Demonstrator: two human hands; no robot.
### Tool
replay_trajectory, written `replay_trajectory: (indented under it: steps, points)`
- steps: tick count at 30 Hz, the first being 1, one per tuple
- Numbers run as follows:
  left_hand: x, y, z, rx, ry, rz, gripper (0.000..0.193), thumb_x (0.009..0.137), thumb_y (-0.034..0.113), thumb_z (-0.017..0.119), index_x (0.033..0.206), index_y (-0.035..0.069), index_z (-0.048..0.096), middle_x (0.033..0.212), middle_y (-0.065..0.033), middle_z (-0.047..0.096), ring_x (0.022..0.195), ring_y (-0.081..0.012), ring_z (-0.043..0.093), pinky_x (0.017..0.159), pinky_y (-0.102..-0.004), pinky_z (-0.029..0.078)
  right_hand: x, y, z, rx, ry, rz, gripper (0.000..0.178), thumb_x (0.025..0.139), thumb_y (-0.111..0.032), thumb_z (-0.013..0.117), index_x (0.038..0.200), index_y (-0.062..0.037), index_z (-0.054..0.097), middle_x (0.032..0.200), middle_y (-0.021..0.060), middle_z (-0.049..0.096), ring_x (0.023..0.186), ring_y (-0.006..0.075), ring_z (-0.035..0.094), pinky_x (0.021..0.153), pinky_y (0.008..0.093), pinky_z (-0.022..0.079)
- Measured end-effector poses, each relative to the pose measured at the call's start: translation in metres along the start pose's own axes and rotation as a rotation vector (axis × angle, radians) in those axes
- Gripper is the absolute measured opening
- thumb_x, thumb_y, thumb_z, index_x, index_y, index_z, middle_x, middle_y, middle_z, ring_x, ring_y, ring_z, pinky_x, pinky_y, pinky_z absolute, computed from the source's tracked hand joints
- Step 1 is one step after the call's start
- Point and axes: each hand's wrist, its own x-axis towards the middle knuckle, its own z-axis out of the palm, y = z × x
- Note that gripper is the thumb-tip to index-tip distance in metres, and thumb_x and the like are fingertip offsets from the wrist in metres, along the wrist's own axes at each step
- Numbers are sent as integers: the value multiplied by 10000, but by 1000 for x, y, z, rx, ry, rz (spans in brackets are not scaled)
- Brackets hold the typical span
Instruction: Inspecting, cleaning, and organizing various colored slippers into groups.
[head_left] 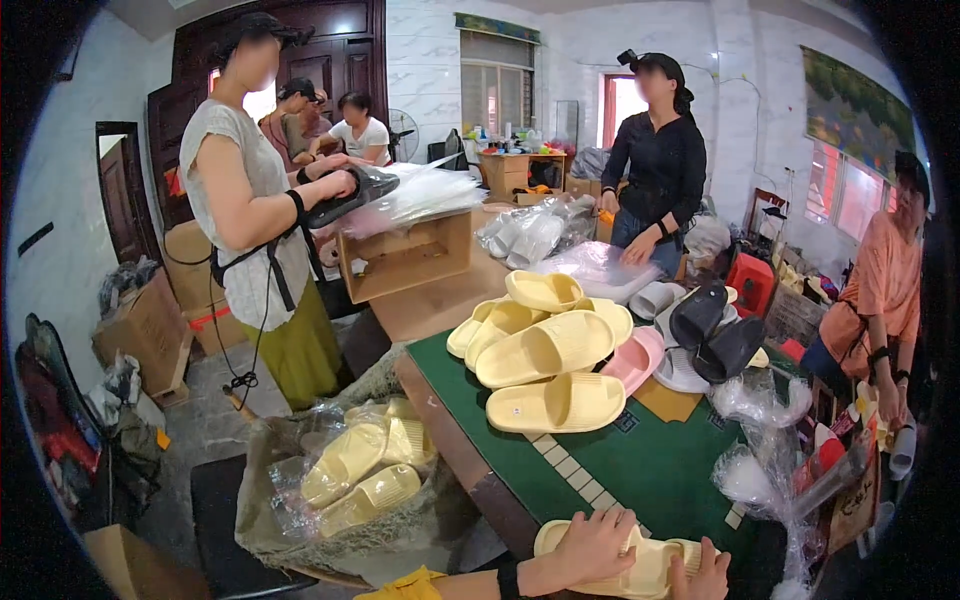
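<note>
At the bottom edge, a pair of pale yellow slippers (642,568) lies on the green table top (690,470). My left hand (596,548) is closed over the left part of the pair, fingers on its upper side. My right hand (702,573) grips the right end, partly cut off by the lower edge. Beyond them, several yellow slippers (545,350) are heaped, with a pink slipper (637,360) and black slippers (728,350) beside the heap. Yellow slippers in clear bags (350,460) fill a sack (262,490) at the left.
Crumpled clear plastic (755,470) lies along the table's right side. Across the table, a person in black (655,165) stands by flat plastic bags (600,268). Another person (245,190) holds a dark slipper (350,195) by a cardboard box (410,262). A person in orange (880,270) works far right.
</note>
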Motion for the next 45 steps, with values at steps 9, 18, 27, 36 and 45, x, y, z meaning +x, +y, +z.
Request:
replay_trajectory:
  steps: [9,18,27,36,45]
  points:
    - [1,-13,-20,153,-7,128,247,779,231,601,939,50,551,834,-86,586,718,-233,608,655,-361,438,5,-33,-32,-2,-42,1,600,872,-565,543,1265,-111,553,1155,264,538,1015,432,583,804,480,507]
    - [17,-113,-59,314,-94,472,230,823,171,575,1052,180,567,1062,-38,552,1167,-264,484,1039,-558,329,6,52,-49,174,-21,-308,561,730,-138,717,1255,-52,538,1178,199,534,1101,368,531,896,438,464]
    - [30,-56,-40,131,-304,345,691,831,254,657,1450,199,354,1508,-144,277,1350,-416,296,1054,-593,292,2,23,-8,143,-86,-394,700,794,-305,723,1406,-155,419,1408,243,348,1282,438,372,1043,502,341]
    - [-42,-98,-39,13,-392,-90,563,948,197,477,1415,-60,296,1451,-271,307,1383,-446,231,1147,-515,186,-78,54,21,235,-91,-124,623,891,-275,630,1431,-98,374,1406,246,364,1297,405,382,1052,464,353]
    - [-40,-2,1,-169,-441,66,573,888,98,482,1387,-103,285,1408,-289,352,1367,-459,247,1143,-551,153,-88,51,35,287,49,-64,653,877,-248,623,1408,8,341,1330,298,431,1252,439,422,1027,501,374]
